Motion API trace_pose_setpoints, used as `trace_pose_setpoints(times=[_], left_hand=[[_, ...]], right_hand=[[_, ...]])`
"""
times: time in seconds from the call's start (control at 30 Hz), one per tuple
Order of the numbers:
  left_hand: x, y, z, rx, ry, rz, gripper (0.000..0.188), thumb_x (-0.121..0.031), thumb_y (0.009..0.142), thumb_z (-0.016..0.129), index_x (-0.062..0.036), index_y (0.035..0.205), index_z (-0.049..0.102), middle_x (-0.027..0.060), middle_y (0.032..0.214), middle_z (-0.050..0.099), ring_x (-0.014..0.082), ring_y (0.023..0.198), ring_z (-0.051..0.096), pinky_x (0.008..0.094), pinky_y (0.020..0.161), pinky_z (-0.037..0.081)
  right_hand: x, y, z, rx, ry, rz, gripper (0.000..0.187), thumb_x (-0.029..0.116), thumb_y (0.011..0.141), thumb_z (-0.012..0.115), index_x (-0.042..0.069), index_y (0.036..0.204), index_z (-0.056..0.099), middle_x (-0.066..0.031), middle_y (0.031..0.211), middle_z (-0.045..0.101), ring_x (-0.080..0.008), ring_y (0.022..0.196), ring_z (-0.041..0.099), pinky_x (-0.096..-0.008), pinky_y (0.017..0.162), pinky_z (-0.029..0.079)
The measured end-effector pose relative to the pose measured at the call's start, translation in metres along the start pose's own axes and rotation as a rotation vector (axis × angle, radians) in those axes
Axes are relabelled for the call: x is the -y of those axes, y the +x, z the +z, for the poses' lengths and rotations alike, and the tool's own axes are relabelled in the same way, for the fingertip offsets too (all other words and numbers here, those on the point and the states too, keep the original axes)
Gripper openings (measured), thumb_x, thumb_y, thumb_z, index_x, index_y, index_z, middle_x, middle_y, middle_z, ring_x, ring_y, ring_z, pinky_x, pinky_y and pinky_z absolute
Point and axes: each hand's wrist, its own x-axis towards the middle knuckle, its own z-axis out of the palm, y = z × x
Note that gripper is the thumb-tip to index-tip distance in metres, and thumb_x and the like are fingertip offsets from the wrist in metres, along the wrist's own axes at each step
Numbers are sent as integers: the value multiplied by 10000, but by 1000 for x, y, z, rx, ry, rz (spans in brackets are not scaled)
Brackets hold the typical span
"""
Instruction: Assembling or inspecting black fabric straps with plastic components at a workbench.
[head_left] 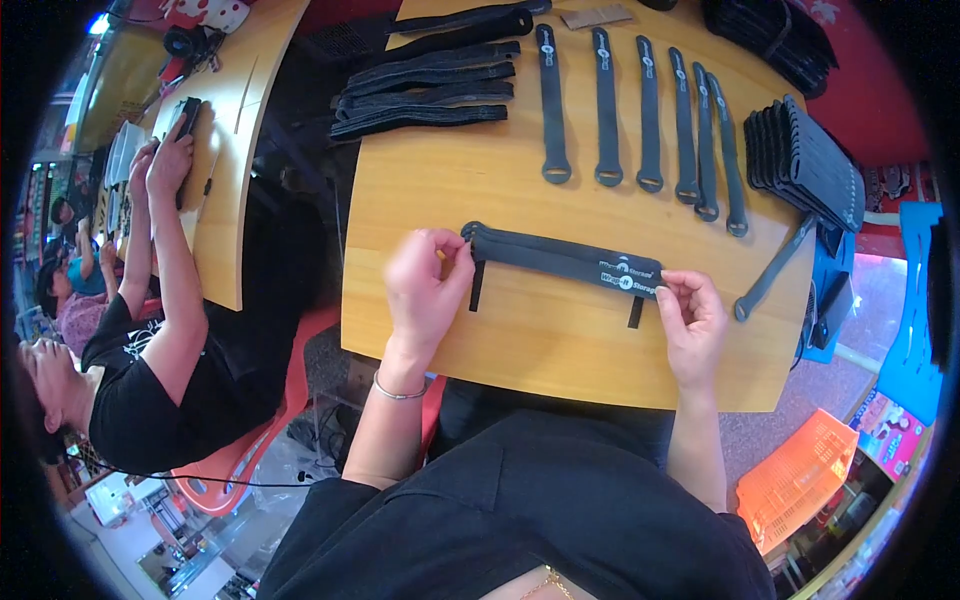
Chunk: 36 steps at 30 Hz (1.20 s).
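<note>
Two or more dark grey storage straps (pixel 550 256), white printing at one end, lie overlapped and stretched level across the near part of the table. My left hand (pixel 420 285), slightly blurred, pinches their left end, where there is a ring-shaped tip. At the printed right end, my right hand (pixel 695 325) grips a corner between thumb and fingers. Short black strips (pixel 475 288) stick out below the straps near both ends; whether they are attached, I cannot tell. Beyond my hands, several single straps (pixel 607 110) lie in a row, their slotted ends toward me.
Bundles of black straps (pixel 430 90) rest at the table's far left. A fanned stack of grey straps (pixel 800 165) sits at the right edge, beside a lone slanted strap (pixel 775 268). To the left, a person (pixel 165 350) works at another table (pixel 235 180). An orange crate (pixel 797 480) stands lower right.
</note>
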Motion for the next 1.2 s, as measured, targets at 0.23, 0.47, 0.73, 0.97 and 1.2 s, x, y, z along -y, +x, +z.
trace_pose_setpoints(times=[0.23, 0.47, 0.73, 0.97, 1.2], left_hand=[[1, -1, 0, 10, 20, 0, 116, 37, 705, 667, -28, 734, 576, 43, 652, 540, 110, 449, 393, 249, 426, 315], [-1, -1, -1, 24, 27, -15, 115, 39, 703, 664, -27, 732, 574, 44, 650, 539, 109, 454, 400, 250, 428, 319], [2, -1, 2, -11, 6, -5, 119, 50, 695, 664, -18, 734, 576, -1, 582, 468, 62, 462, 334, 223, 441, 271], [0, -1, 2, -14, 3, -23, 119, 43, 701, 667, -21, 725, 570, -2, 559, 439, 65, 462, 332, 225, 440, 267], [3, -2, 2, -18, 14, -9, 121, 40, 703, 672, -22, 721, 570, 1, 546, 415, 69, 463, 333, 230, 441, 267]], right_hand=[[1, 0, 0, -4, -13, -1, 162, -27, 833, 621, 27, 981, 585, 45, 805, 546, 1, 661, 456, -134, 572, 365], [-1, 1, 1, -13, -23, -9, 135, -15, 830, 633, 34, 937, 567, 49, 782, 543, 6, 636, 448, -135, 550, 356], [-3, 1, 1, -17, -39, -17, 129, -6, 828, 641, 38, 915, 556, 51, 762, 531, 3, 620, 434, -138, 538, 344], [-2, 1, 1, -17, -42, -6, 130, -4, 827, 645, 37, 910, 556, 51, 752, 527, 3, 607, 428, -137, 532, 339], [-3, 1, 0, -5, -51, -16, 148, -6, 822, 649, 37, 929, 557, 50, 752, 528, 5, 609, 430, -136, 532, 342]])
